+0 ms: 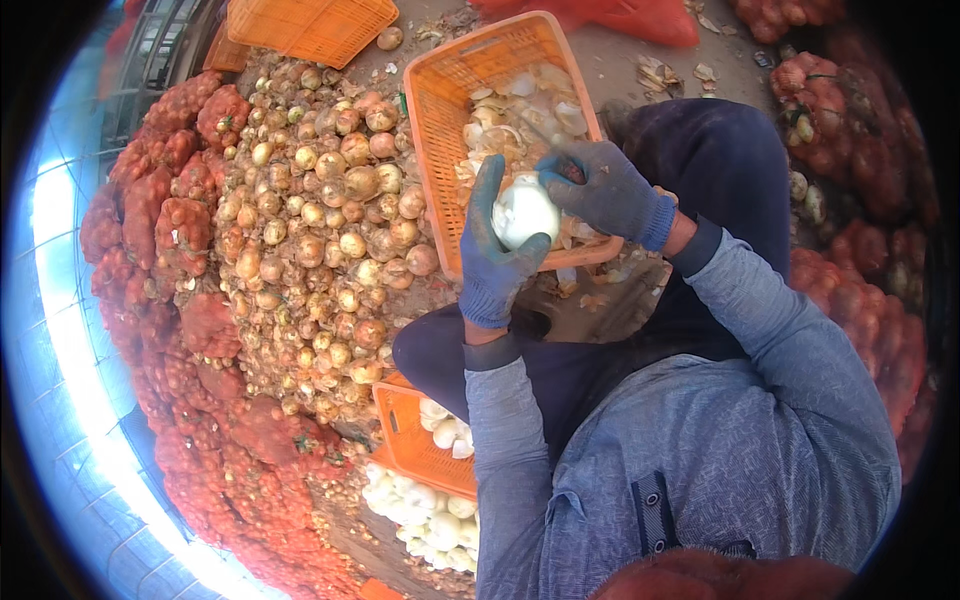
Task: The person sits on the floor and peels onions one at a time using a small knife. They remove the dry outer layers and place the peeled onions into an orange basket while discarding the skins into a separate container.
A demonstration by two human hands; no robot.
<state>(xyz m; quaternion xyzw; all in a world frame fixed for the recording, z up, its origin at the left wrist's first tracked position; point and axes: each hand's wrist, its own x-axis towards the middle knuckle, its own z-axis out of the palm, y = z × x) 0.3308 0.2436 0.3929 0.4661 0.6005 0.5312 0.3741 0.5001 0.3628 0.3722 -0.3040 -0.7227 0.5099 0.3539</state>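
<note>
My left hand (495, 255), in a blue-grey work glove, cups a peeled white onion (527, 213) between thumb and fingers. My right hand (611, 187), gloved alike, is at the onion's upper right side. Its fingers are closed around the dark handle of what looks like a small knife (573, 172); the thin blade points up and left and is blurred. Both hands are over the near end of an orange plastic crate (442, 217). Inside the crate lie loose onion skins (525, 112), partly hidden by my hands.
A large heap of unpeeled onions (322, 217) spreads to the left, bordered by red mesh sacks (150, 217). Peeled onions (442, 529) lie beside and inside another orange crate (420, 450) by my left knee. More filled sacks (862, 300) stand at right. An orange crate (311, 30) is tipped beyond the heap.
</note>
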